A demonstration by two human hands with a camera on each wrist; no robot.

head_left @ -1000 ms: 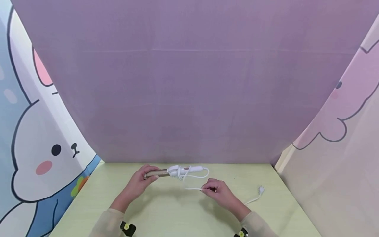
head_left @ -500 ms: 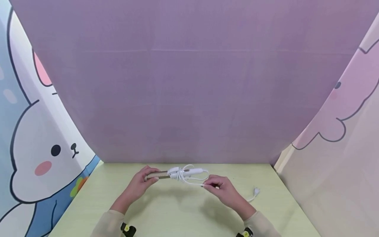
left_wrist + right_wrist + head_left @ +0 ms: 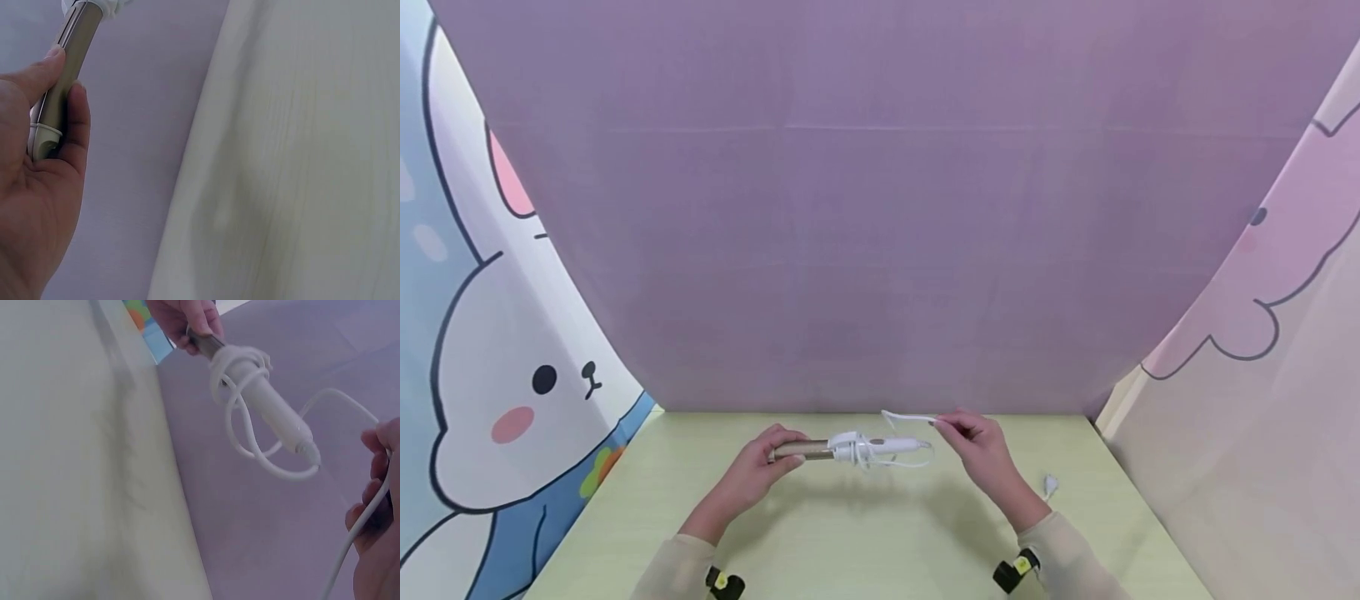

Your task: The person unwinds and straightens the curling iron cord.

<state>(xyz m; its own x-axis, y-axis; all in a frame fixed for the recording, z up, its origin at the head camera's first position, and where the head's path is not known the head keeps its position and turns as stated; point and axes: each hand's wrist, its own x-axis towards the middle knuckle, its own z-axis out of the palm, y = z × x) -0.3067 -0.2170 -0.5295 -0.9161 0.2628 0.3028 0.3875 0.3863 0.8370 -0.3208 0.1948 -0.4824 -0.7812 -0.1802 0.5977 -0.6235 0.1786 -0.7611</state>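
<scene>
A curling iron with a white handle and gold barrel is held level above the table. My left hand grips it by the barrel end, thumb and fingers around the gold barrel in the left wrist view. White cord is wound around the iron where barrel meets handle, with a loose loop by the handle's tail. My right hand, right of the handle and raised, pinches the cord's free stretch. In the right wrist view the cord runs past the right fingers and hangs down.
The white two-pin plug is at the right, beyond the right wrist, near the pale wood-grain table's surface. A purple cloth backdrop rises behind the table, with cartoon-printed curtains on both sides.
My right hand has risen and moved slightly right, carrying the cord from below the handle to above it. The left hand keeps its grip with little movement. The plug has shifted slightly left.
</scene>
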